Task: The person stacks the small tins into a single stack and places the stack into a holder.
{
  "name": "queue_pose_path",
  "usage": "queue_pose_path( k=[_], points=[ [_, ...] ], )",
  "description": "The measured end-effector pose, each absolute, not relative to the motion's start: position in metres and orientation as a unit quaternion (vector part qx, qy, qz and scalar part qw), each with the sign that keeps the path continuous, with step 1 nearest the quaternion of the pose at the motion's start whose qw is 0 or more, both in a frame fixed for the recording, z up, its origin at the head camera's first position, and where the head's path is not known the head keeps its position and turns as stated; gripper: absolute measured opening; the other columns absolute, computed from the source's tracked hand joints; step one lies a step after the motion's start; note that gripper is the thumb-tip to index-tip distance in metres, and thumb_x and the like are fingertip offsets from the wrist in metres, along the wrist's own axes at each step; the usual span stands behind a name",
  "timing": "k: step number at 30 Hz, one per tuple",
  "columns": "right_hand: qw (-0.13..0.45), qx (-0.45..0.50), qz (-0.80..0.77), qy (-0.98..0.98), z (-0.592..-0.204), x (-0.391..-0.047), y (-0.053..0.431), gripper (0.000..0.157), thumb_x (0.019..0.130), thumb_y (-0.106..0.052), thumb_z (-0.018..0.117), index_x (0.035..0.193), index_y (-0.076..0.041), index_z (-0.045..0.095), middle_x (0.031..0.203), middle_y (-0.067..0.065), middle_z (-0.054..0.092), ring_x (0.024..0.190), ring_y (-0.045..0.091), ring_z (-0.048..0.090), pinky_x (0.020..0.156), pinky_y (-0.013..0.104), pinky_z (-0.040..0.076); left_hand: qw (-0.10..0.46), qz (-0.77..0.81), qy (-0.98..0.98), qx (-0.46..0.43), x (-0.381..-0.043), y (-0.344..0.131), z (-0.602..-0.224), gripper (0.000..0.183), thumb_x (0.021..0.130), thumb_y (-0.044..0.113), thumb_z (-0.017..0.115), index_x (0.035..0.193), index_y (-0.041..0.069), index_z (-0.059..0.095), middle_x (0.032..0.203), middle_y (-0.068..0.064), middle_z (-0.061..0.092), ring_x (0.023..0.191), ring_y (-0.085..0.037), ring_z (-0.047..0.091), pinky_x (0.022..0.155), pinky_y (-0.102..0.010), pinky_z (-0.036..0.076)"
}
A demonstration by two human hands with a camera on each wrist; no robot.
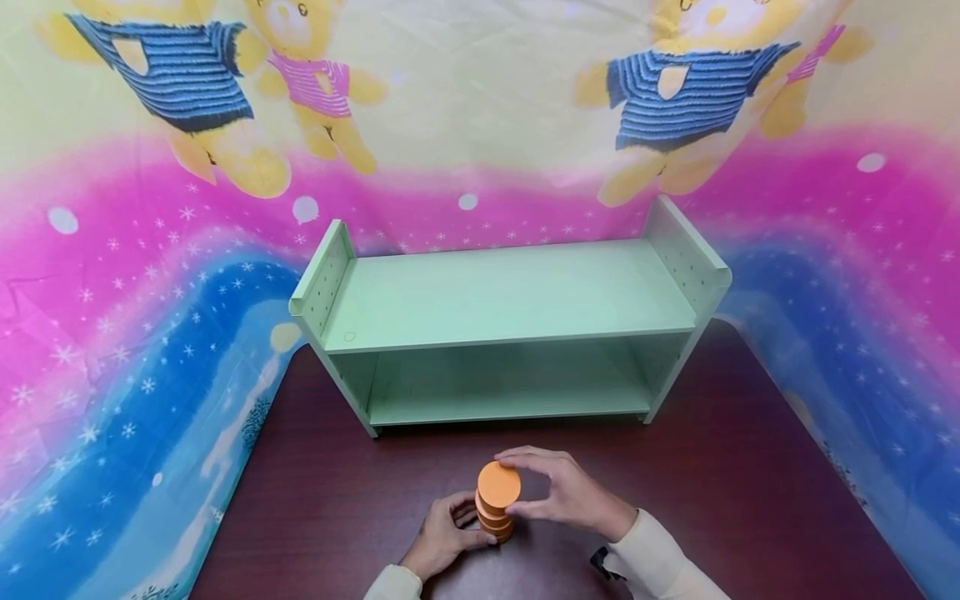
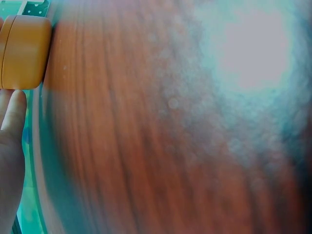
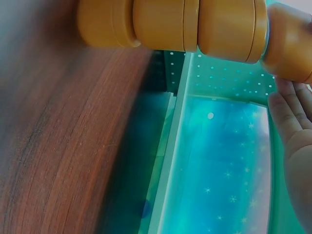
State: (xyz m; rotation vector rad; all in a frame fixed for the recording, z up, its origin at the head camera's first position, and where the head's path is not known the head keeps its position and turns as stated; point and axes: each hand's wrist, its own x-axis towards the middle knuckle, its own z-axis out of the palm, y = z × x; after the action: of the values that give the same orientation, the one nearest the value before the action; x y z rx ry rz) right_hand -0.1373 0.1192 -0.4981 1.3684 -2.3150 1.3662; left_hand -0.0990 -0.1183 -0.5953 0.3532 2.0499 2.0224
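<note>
Several round orange lidded containers (image 1: 495,527) are stacked upright on the dark wooden table (image 1: 315,517). My left hand (image 1: 441,537) holds the lower part of this stack between thumb and fingers. At the top, my right hand (image 1: 566,496) pinches another orange container (image 1: 498,486) by its sides. In the right wrist view this top container (image 3: 290,44) sits slightly tilted and out of line with the stack (image 3: 165,24), right at its upper end. From the left wrist, the bottom container (image 2: 29,53) shows at the edge, with a fingertip (image 2: 18,102) against it.
Behind the hands stands a pale green two-tier shelf (image 1: 495,296) with raised, perforated side panels. A printed cloth with bears (image 1: 465,200) hangs behind and along both sides of the table. A black object (image 1: 603,563) shows at the right sleeve's cuff.
</note>
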Motion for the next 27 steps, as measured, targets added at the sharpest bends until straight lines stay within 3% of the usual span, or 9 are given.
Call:
queue_pose_path(
  k=[7, 18, 27],
  points=[
    [0.064, 0.459, 0.452, -0.762, -0.4990, -0.1374, 0.1181, 0.055, 0.077, -0.012, 0.088, 0.126, -0.002, 0.064, 0.126, 0.008, 0.066, 0.115, 0.021, 0.063, 0.094, 0.034, 0.056, 0.125, 0.690, 0.704, 0.114, -0.0996, -0.1185, -0.5952, 0.058, 0.072, -0.005, 0.087, 0.124, -0.010, 0.062, 0.120, -0.021, 0.067, 0.110, -0.011, 0.065, 0.098, -0.029, 0.052],
    [0.061, 0.459, 0.449, -0.764, -0.5001, -0.1382, 0.1174, 0.056, 0.077, -0.013, 0.088, 0.126, -0.002, 0.065, 0.127, 0.007, 0.066, 0.115, 0.020, 0.063, 0.094, 0.034, 0.056, 0.135, 0.683, 0.710, 0.105, -0.1013, -0.1184, -0.5950, 0.058, 0.072, -0.003, 0.087, 0.124, -0.009, 0.062, 0.120, -0.019, 0.067, 0.114, -0.024, 0.064, 0.097, -0.029, 0.053],
    [0.053, 0.455, 0.451, -0.766, -0.5005, -0.1382, 0.1164, 0.054, 0.079, -0.015, 0.088, 0.126, -0.003, 0.065, 0.126, 0.006, 0.066, 0.115, 0.020, 0.063, 0.094, 0.034, 0.056, 0.134, 0.684, 0.710, 0.107, -0.1008, -0.1185, -0.5957, 0.058, 0.072, -0.005, 0.087, 0.124, -0.009, 0.062, 0.121, -0.019, 0.067, 0.114, -0.022, 0.064, 0.098, -0.029, 0.053]
  ],
)
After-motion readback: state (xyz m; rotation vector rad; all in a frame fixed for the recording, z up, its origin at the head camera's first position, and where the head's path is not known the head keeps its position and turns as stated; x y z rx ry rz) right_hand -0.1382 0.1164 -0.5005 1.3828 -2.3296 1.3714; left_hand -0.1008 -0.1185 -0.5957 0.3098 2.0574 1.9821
